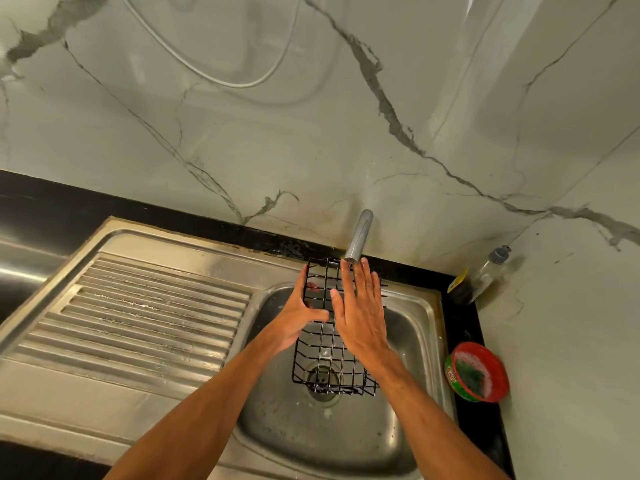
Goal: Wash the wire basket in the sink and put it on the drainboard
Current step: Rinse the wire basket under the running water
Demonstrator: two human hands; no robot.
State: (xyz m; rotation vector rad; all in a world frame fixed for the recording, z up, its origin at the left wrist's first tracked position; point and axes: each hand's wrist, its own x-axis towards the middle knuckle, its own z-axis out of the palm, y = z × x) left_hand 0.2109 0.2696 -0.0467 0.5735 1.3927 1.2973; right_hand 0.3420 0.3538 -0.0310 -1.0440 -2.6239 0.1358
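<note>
wire basket [320, 336] is held over the sink [410, 334], top end just under the faucet [358, 237], long axis running 12 to 6. its 9 o'clock edge is gripped by the left hand [298, 317]; the right hand [360, 313] is laid flat on it, fingers straight. drainboard [149, 306] lies at 9 o'clock, so the left hand's probably better placed.

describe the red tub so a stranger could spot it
Find the stainless steel sink basin. On the black counter right of it sits a round red-rimmed green tub. Unlike the clear grey-capped bottle nearby, it is squat, holding a green scrub pad.
</note>
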